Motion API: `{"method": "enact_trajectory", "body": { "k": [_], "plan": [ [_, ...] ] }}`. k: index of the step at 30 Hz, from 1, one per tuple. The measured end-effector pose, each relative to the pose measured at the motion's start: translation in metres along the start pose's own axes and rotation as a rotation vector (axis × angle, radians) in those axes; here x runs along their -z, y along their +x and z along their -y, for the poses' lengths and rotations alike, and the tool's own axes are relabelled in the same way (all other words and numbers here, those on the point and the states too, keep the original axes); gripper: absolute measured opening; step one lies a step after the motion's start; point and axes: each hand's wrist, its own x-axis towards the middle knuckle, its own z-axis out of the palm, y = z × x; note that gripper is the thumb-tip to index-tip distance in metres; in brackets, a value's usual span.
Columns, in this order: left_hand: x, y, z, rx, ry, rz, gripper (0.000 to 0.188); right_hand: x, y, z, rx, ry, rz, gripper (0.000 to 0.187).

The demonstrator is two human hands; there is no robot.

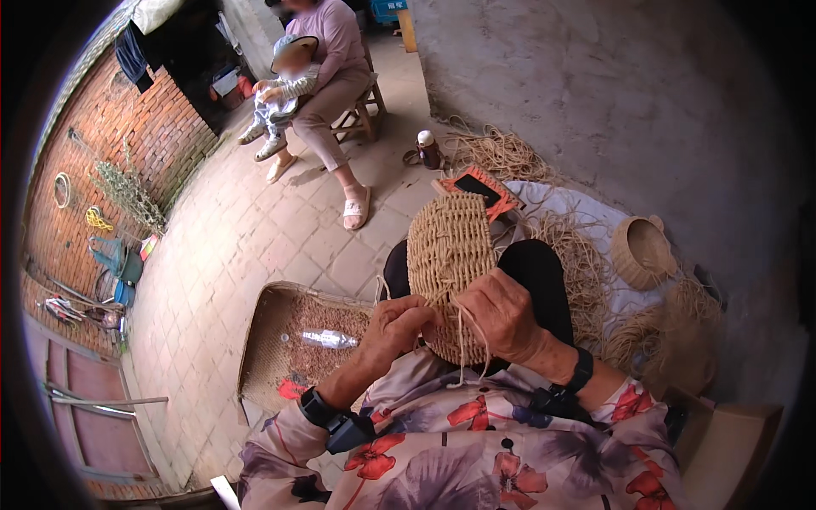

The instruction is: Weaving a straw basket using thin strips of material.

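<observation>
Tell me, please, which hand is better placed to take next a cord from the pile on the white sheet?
Probably the right hand: the loose cords lie on its side. The left hand is farther away, at the left of the woven piece. Both hands are occupied there, though.

The woven piece (pixel 450 242) is partly hidden near its lower end; the seated person (pixel 342 47) is cut off at the head (pixel 289 4).

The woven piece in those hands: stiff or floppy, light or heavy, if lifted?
The woven piece probably flexes little, since its tight rows hold a rounded shape. It is likely light, being woven of thin cord. The loose strands dangling near its lower end would probably swing limply.
</observation>
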Motion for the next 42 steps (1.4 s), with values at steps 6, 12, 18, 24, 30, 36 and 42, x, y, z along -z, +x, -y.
{"method": "enact_trajectory", "body": {
  "k": [6,12,18,24,30,36,42],
  "plan": [
    [0.004,0.005,0.014,0.024,-0.041,-0.001,0.025,0.008,-0.004,-0.002,0.069,0.055,0.098,0.014],
    [0.004,0.008,0.023,0.01,-0.052,0.024,0.027,0.028,0.002,0.01,0.135,0.281,0.337,0.018],
    [0.003,0.009,0.027,0.026,-0.088,0.015,0.028,0.037,0.01,0.022,0.119,0.57,0.511,0.018],
    [0.01,0.012,0.025,0.025,-0.099,0.029,0.034,0.045,0.01,0.023,0.048,0.563,0.457,0.016],
    [0.029,0.023,0.014,-0.276,0.206,-0.314,0.032,0.055,0.023,0.032,-0.078,0.855,0.56,0.019],
    [0.01,0.033,0.019,-0.396,0.222,-0.192,0.016,0.125,0.052,0.027,0.06,1.658,0.856,0.032],
    [0.005,0.036,0.011,-0.379,0.347,-0.213,0.016,0.13,0.043,0.004,-0.233,1.709,0.272,0.049]
  ]
}}
